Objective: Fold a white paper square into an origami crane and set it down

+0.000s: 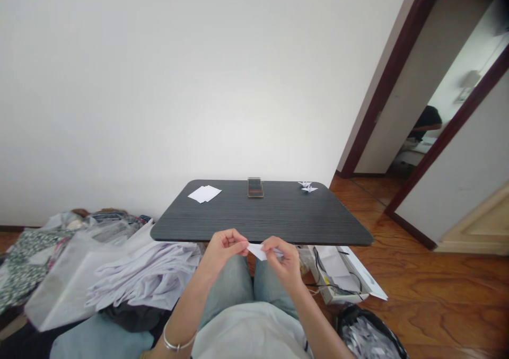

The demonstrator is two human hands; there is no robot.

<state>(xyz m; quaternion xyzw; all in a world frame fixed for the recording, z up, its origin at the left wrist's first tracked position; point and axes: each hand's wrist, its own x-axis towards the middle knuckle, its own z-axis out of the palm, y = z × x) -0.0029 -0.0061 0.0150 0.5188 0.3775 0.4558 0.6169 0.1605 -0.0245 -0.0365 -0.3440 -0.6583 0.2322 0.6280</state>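
A small piece of folded white paper [257, 250] is stretched between my two hands, just off the near edge of the dark table [222, 221] and above my lap. My left hand [225, 248] pinches its left tip between thumb and fingertips. On the other side, my right hand [283, 258] grips the paper with thumb and forefinger, hiding part of it. Farther back on the tabletop, white paper sheets [204, 193] lie at the left. Folded paper cranes [309, 189] stand at the far right.
A small dark, framed object [255, 187] sits at the table's back middle. Piled clothes [147, 274] fill the floor at left. At right are a white box with cables [338, 279] and a black bag of paper scraps [368, 338]. Through the doorway, a person [427, 120] is partly visible.
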